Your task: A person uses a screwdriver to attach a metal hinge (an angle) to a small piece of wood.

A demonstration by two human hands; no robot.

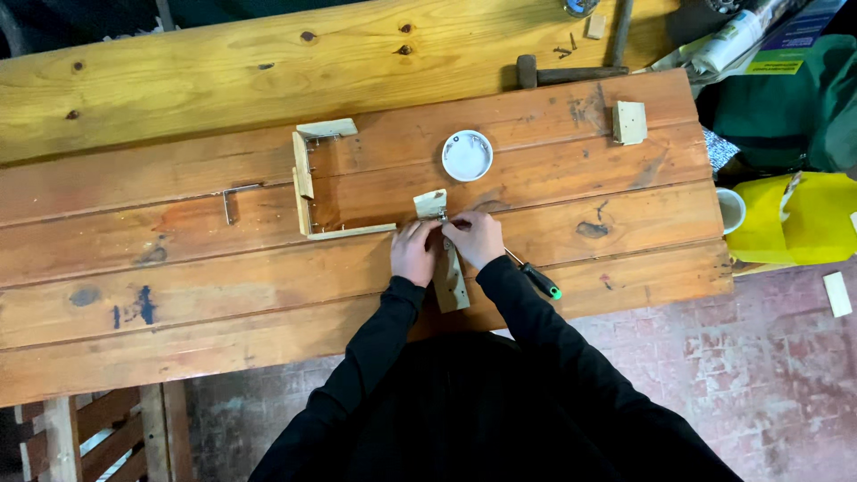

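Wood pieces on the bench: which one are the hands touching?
The wood strip under the left hand and right hand. The three-sided frame and small block lie apart, untouched.

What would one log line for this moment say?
left hand: on wooden strip | right hand: at small metal bracket | screwdriver: lying beside right wrist | white lid: beyond hands | surface: wooden workbench

Single head-worn view, straight down from well above onto wooden workbench (178, 295) and floor beyond.
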